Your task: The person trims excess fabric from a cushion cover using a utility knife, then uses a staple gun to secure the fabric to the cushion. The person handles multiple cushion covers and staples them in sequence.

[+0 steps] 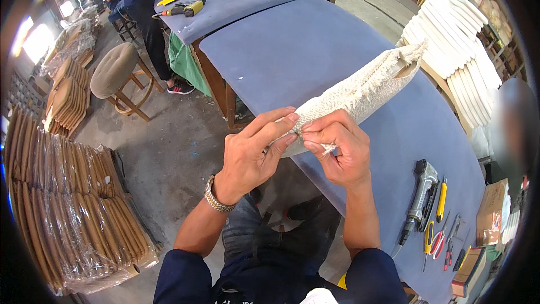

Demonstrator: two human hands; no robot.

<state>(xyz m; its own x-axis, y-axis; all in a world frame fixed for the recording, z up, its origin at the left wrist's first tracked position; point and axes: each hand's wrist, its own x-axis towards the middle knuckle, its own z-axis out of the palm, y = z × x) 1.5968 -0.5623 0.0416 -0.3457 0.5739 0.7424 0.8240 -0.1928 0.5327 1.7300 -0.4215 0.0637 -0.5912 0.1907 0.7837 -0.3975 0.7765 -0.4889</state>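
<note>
Both hands grip a cream woven fabric-covered pad (360, 87), held tilted on edge above the blue tabletop, its frayed fabric edges turned up along the top. My left hand (253, 149), with a metal watch (216, 194) on the wrist, pinches the pad's near end between thumb and fingers. Close beside it, my right hand (340, 146) is closed on the fabric edge, and a small frayed tuft pokes out below its fingers. The pad's far end points up and to the right. Its underside is hidden from view.
On the table's (281, 50) right side lie a pneumatic staple gun (422, 197), a yellow cutter (441, 200), a screwdriver (428, 239), scissors (439, 242) and pliers (450, 247). White pads (450, 34) are stacked beyond. A stool (115, 70) and wrapped brown panels (73, 202) stand left. Another person (146, 11) works far left.
</note>
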